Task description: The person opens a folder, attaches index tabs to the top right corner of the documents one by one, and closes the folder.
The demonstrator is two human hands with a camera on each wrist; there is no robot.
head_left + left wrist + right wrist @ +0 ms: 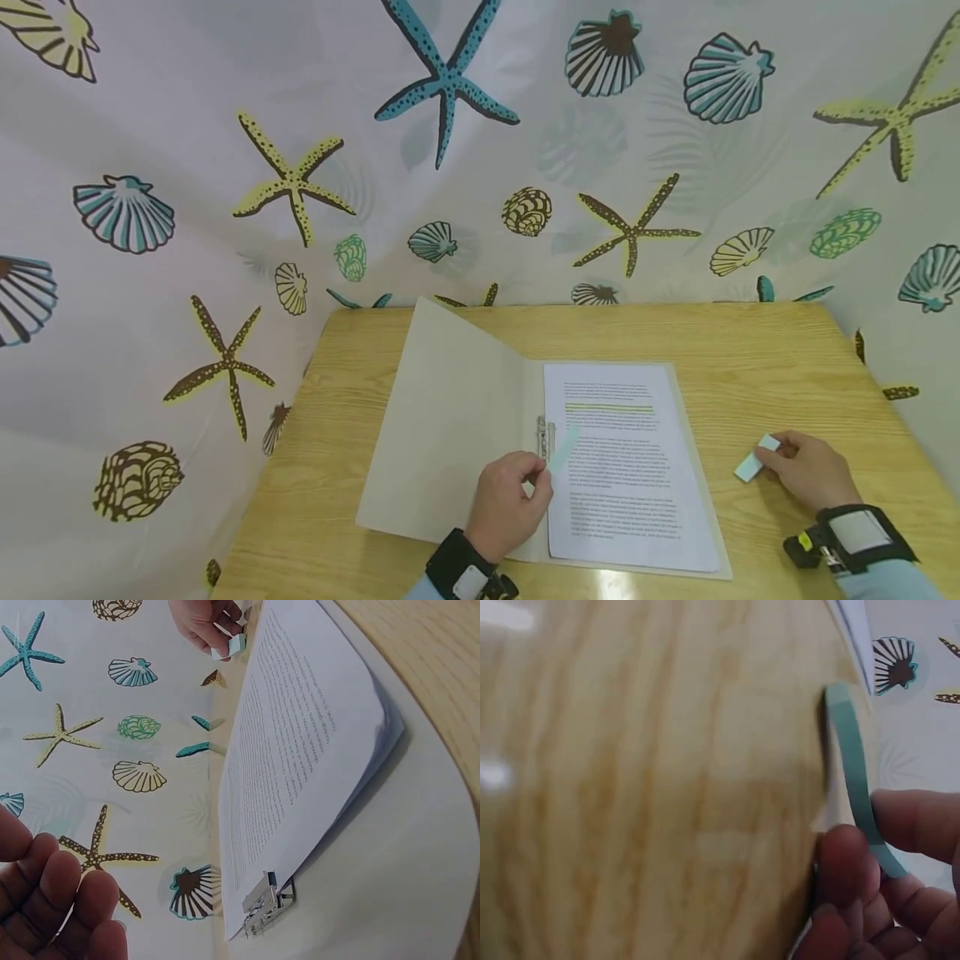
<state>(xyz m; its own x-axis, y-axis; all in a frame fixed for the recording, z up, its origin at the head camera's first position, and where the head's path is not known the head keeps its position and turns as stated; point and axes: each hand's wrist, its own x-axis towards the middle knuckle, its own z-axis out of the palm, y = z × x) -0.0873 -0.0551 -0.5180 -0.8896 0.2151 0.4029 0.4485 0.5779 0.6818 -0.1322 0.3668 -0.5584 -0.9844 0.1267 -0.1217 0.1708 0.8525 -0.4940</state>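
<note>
In the head view my left hand (510, 504) pinches a pale green sticky note strip (564, 448) by its lower end. The strip slants over the left part of a printed sheet (622, 508), which lies on top of a paper stack in an open cream folder (450, 425). Off to the folder's right, my right hand (813, 471) holds a small pad of sticky notes (752, 465) between thumb and fingers, low over the table. The right wrist view shows the pad's green edge (851, 750) close up. In the left wrist view the strip cannot be made out.
A metal clip (266, 904) sits at the folder's spine, by the sheet's left edge. Yellow highlighting (609, 408) marks lines near the sheet's top. The folder's cover stands partly raised. Beneath is a wooden table (772, 358), with a shell-and-starfish patterned cloth (480, 192) behind it.
</note>
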